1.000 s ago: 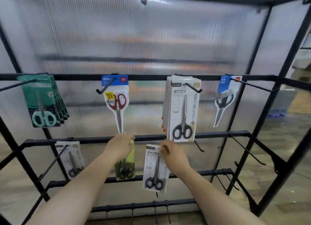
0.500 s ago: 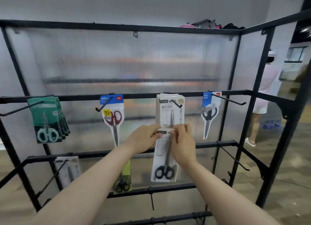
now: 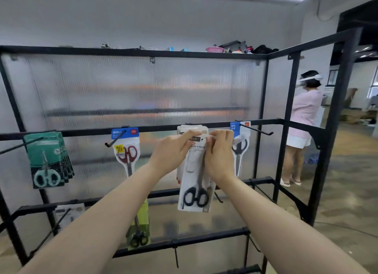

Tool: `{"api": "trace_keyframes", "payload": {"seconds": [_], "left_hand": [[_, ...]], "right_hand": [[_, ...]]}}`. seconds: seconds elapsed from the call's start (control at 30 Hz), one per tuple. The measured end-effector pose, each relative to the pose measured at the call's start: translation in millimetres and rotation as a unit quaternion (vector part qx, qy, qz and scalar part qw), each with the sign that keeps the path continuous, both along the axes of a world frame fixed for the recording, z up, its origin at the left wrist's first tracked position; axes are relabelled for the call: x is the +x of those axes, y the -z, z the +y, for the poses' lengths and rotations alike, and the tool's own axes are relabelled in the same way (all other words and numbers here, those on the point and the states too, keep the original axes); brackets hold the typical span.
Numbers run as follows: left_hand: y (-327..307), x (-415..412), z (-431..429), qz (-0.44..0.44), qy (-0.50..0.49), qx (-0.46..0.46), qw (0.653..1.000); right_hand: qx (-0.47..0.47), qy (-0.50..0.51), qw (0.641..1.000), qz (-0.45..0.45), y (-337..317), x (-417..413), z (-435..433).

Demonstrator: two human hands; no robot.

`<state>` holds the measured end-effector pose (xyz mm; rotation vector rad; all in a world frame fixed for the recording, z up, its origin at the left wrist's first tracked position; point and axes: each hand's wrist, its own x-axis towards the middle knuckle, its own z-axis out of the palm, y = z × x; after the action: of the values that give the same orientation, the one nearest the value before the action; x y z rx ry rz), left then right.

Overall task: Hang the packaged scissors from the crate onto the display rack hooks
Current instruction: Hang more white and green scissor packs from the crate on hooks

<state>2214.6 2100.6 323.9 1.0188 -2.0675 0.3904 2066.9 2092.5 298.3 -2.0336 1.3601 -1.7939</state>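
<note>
Left hand (image 3: pixel 173 150) and right hand (image 3: pixel 221 155) are pinching the scissors pack (image 3: pixel 194 194) by its top edge; it's probably handling light, stiff card, slick blister, so gripping by the hang-hole looks best.

left forearm (image 3: pixel 106 222) and right forearm (image 3: pixel 282 224), both bare, rise from the lower corners and converge at mid-frame. left grip (image 3: pixel 173 150): back of hand toward the camera, fingers curled, pinching the top edge of the scissors pack (image 3: pixel 194 194). right grip (image 3: pixel 219 153): fingers bent over the same edge, just beside the left grip.
</note>
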Motion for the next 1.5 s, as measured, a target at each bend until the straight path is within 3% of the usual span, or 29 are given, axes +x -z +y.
{"api": "trace_keyframes", "payload": {"seconds": [0.27,0.47,0.57,0.67,0.93,1.07,1.27,1.5], "left_hand": [[5.7,-1.7,-12.7,0.027,-0.024,-0.004,0.999],[14.6,-0.1,-23.6,0.044,-0.027,0.001,0.999],[21.6,-1.4,-28.9,0.033,-0.050,0.022,0.998],[34.0,-2.2,-40.4,0.001,-0.146,0.050,0.988],[68.1,-4.2,-74.4,0.038,-0.168,0.087,0.981],[79.1,-8.0,-75.6,0.067,-0.147,0.132,0.978],[105.6,-8.6,-59.8,0.086,-0.145,0.193,0.966],[162.1,-0.4,-8.5,0.068,-0.166,0.346,0.921]], "right_hand": [[-0.021,-0.029,0.999,0.022,-6.5,-2.5,-16.5],[0.009,-0.058,0.998,-0.026,0.5,4.7,-38.9],[0.002,0.030,0.999,-0.044,2.8,8.8,-51.5],[-0.009,0.106,0.993,-0.045,9.6,12.2,-62.6],[0.044,0.055,0.996,0.055,46.6,22.8,-78.5],[0.112,0.029,0.991,0.063,62.5,25.3,-77.9],[0.158,0.047,0.976,0.143,90.9,25.8,-59.5],[0.265,0.054,0.954,0.131,156.2,43.6,-15.7]]}}
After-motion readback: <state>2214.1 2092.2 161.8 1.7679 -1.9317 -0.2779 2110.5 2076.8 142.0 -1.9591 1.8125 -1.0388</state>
